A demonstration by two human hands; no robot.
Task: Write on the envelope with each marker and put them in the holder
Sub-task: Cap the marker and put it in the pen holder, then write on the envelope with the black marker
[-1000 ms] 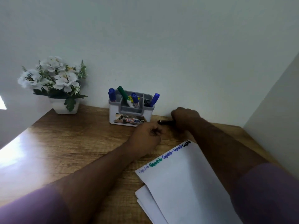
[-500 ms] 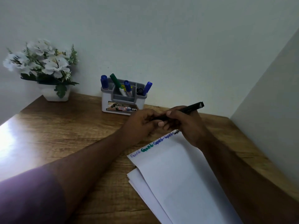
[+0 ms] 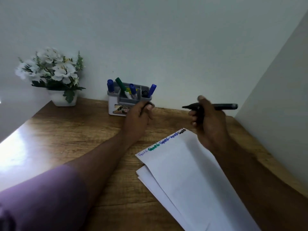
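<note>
While the right hand [image 3: 208, 117] grips the uncapped black marker [image 3: 221, 106] above the bench's [image 3: 75, 130] back edge, the left hand [image 3: 139, 117] pinches a half-hidden cap [image 3: 148, 104] before the holder [image 3: 116, 105]; the envelope [image 3: 191, 172] runs off the near edge.

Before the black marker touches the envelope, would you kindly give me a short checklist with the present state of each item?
1. Cap off the black marker: ok, its bare tip points left.
2. Firm grip: ok, the right hand curls round the barrel.
3. Cap kept safe: cannot tell for sure; the left hand pinches something small and dark, likely the cap.
4. Envelope within reach: ok, it lies flat on the table below the right hand.
5. Free space for writing: ok, only the top edge carries words.
6. Room in the holder afterwards: cannot tell; several markers stand in it already.
</note>
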